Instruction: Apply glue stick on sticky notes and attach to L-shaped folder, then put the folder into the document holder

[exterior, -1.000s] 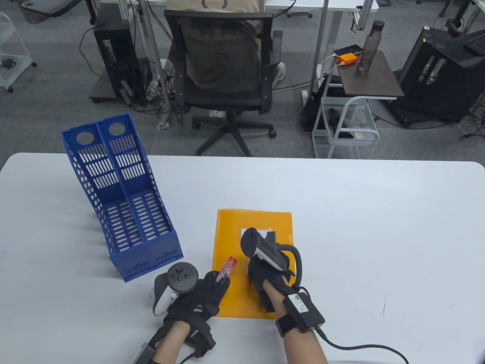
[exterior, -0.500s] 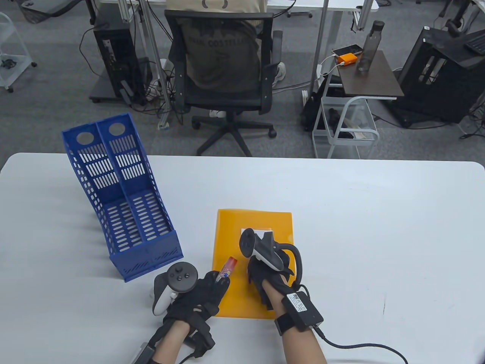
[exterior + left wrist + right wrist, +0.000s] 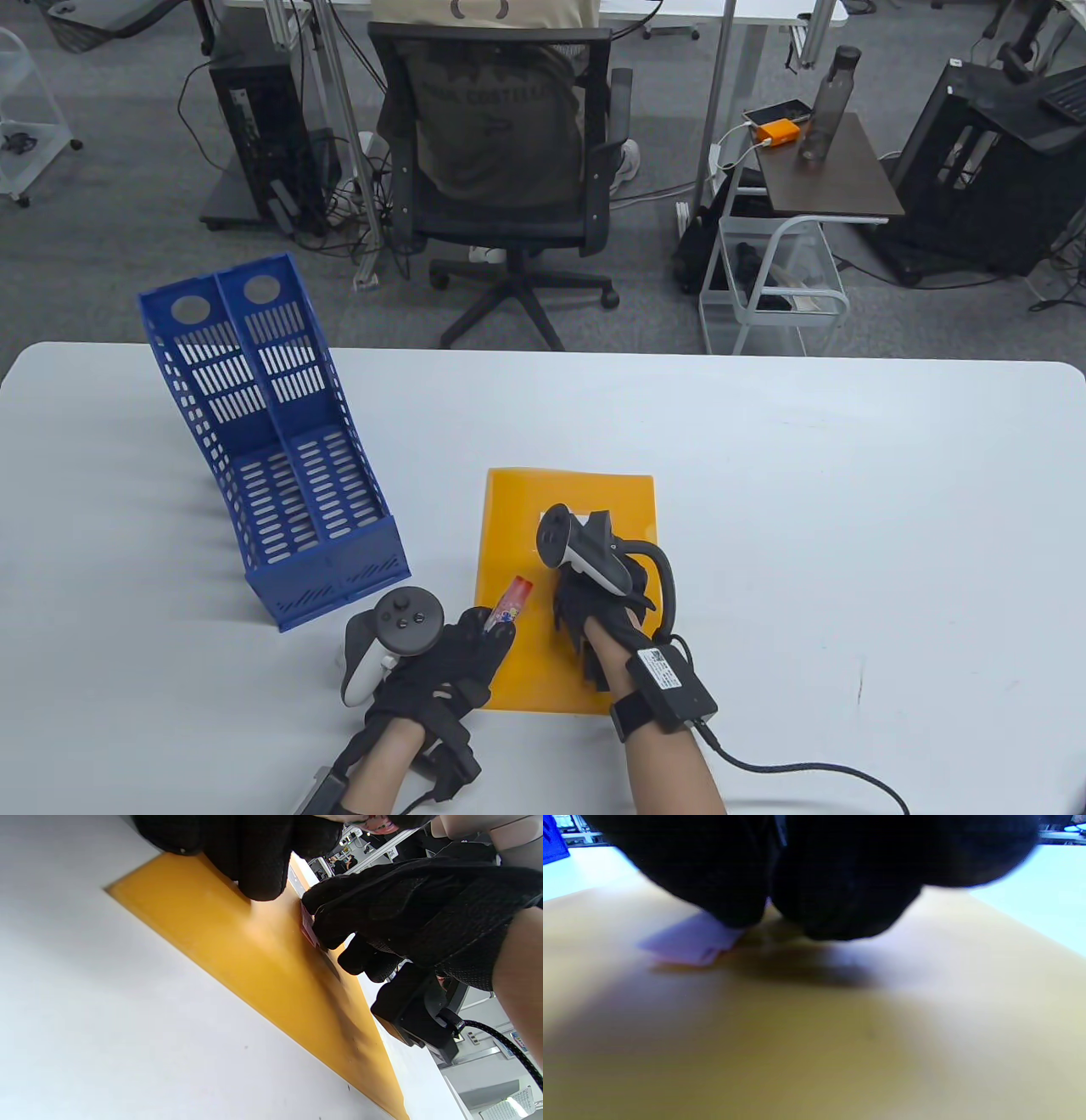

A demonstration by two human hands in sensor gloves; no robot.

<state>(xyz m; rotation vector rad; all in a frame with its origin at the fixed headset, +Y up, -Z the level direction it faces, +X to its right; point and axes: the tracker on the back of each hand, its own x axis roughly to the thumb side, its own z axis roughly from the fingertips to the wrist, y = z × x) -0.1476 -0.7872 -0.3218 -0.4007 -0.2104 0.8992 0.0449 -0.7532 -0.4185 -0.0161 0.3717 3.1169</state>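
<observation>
- The orange L-shaped folder (image 3: 509,671) lies flat on the white table (image 3: 848,509), its long axis running away from the person, with both hands over its near half.
- The right hand (image 3: 594,624) is on the folder's middle, fingers bent down onto a pale sticky note (image 3: 689,942); in the right wrist view the fingertips (image 3: 840,899) sit on the note's edge, one corner showing beside them. Whether they pinch the note or only press it cannot be told from these frames.
- In the left wrist view a pink sliver (image 3: 309,928) shows at the right hand's fingertips, just above the folder surface.
- The left hand (image 3: 450,671) sits at the folder's near left corner, fingers curled round a glue stick (image 3: 509,601) whose red-capped end points up and away, toward the right hand.
- The two hands are near each other; the glue stick's tip is just beside the right hand, so the left hand is the one placed to bring glue to the note.
- A white label (image 3: 585,514) on the folder lies just beyond the right hand.
- The blue document holder (image 3: 280,475) stands to the folder's left, beyond the left hand, its open compartments facing up; the left hand is nearer to it, and the folder is not yet inside.
</observation>
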